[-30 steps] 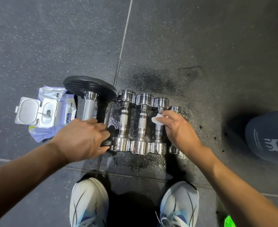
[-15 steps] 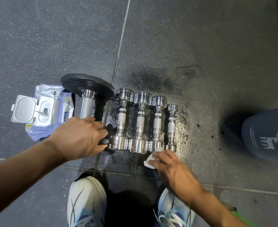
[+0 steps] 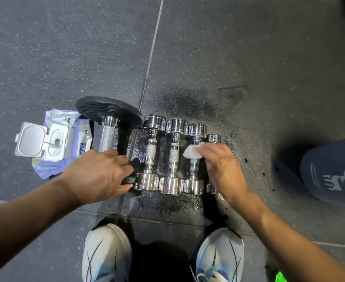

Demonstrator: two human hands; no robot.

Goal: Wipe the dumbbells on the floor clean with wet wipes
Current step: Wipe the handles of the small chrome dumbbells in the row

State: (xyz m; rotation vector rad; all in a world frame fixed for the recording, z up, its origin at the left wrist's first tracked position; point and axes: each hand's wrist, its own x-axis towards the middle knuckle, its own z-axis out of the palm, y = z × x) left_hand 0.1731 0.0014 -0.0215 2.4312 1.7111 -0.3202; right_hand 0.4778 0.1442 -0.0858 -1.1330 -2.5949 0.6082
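Several chrome dumbbells (image 3: 172,157) lie side by side on the wet dark floor. Left of them lies a bigger dumbbell (image 3: 108,131) with black plates. My left hand (image 3: 98,176) grips the near black end of that big one. My right hand (image 3: 222,167) pinches a white wet wipe (image 3: 192,152) and presses it on the handle of the third chrome dumbbell (image 3: 196,131). The smallest chrome dumbbell (image 3: 214,138) at the right is mostly hidden under my right hand.
A purple pack of wet wipes (image 3: 53,145) with its white lid flipped open lies at the left. My two white shoes (image 3: 106,253) stand just below the row. Another person's dark-clothed knee (image 3: 334,171) is at the right edge. A floor seam (image 3: 151,49) runs upward.
My right hand moved with the wipe from the floor near the dumbbells' near ends back up onto the third dumbbell's handle. My left hand kept its grip.
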